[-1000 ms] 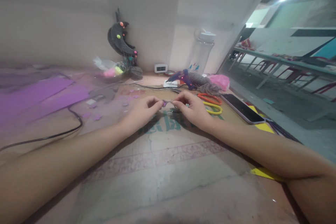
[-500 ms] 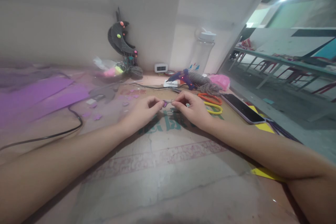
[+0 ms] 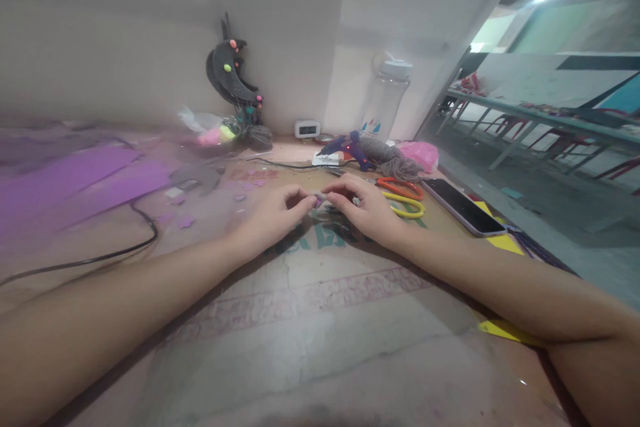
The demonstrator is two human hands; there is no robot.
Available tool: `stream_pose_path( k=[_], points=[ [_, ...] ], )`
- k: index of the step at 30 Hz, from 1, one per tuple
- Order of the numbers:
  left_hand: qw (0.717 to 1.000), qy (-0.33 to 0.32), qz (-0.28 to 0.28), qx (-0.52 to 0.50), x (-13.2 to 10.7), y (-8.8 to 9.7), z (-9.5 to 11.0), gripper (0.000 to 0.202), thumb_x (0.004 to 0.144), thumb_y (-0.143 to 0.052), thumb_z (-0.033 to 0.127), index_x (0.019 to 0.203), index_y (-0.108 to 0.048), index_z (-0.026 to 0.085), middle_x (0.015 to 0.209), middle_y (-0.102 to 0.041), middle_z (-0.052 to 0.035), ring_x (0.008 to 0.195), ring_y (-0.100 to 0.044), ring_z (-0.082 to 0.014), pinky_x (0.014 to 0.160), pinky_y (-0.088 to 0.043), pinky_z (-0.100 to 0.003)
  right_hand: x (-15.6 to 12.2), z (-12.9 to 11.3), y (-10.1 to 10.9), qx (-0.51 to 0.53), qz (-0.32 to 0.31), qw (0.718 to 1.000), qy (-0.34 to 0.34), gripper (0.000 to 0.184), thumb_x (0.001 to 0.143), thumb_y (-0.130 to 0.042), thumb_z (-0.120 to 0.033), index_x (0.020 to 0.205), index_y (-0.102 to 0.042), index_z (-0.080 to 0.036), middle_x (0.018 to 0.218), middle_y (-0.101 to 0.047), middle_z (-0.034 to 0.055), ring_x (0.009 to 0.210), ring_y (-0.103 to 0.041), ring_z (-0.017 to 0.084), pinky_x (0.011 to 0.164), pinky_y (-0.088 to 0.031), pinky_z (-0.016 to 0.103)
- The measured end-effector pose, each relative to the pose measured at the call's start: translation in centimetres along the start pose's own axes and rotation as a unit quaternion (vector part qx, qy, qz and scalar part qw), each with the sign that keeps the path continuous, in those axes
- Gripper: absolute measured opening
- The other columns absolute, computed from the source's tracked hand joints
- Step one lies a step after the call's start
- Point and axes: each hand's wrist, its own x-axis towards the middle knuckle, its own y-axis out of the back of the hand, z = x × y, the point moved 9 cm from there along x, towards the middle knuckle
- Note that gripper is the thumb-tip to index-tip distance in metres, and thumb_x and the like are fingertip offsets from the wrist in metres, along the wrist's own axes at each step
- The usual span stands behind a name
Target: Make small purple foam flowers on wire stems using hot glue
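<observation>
Over the cardboard sheet, my left hand (image 3: 280, 213) pinches a small purple piece (image 3: 319, 201) between thumb and fingertips. Its shape is mostly hidden by the fingers. My right hand (image 3: 365, 207) meets it there, thumb and forefinger closed on a thin grey strand (image 3: 325, 196) that touches the purple piece. Right behind that hand lie scissors with an orange handle (image 3: 400, 187) and another pair with a yellow handle (image 3: 407, 205). Beyond them rest a blue glue gun (image 3: 345, 145) and a bundle of grey yarn (image 3: 387, 157).
Purple sheets (image 3: 100, 173) and small purple scraps (image 3: 186, 221) lie left, beside a black cable (image 3: 150, 227). A dark crescent moon ornament (image 3: 225, 80), a small clock (image 3: 307, 129) and a clear bottle (image 3: 387, 100) stand behind. At right is a phone (image 3: 463, 207).
My fingertips have drawn closer together, and less of the grey strand shows between them. The purple piece has shifted slightly right with my left hand.
</observation>
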Motion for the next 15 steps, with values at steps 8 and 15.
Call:
stream_pose_path(
  k=[8,15],
  points=[
    [1.000,-0.023,-0.009,0.007,-0.18,-0.27,0.25,0.030,0.091,-0.051,0.042,0.081,-0.066,0.019,0.076,-0.069,-0.0024,0.070,-0.059,-0.0169,0.063,-0.042,-0.026,0.11,-0.18,-1.14,0.007,-0.049,0.998,0.033,0.017,0.093,-0.057,-0.025,0.082,-0.068,-0.018,0.080,-0.060,0.0021,0.076,-0.056,0.014,0.070,-0.043,0.028],
    [0.999,-0.029,-0.017,-0.015,-0.09,-0.43,0.28,0.032,0.090,-0.053,0.045,0.091,-0.069,0.018,0.083,-0.071,-0.0024,0.074,-0.061,-0.0172,0.066,-0.044,-0.026,0.04,0.15,-0.57,0.008,-0.022,1.000,0.021,0.019,0.093,-0.058,-0.030,0.083,-0.068,-0.018,0.080,-0.063,0.0021,0.077,-0.057,0.015,0.072,-0.043,0.028]
  ],
)
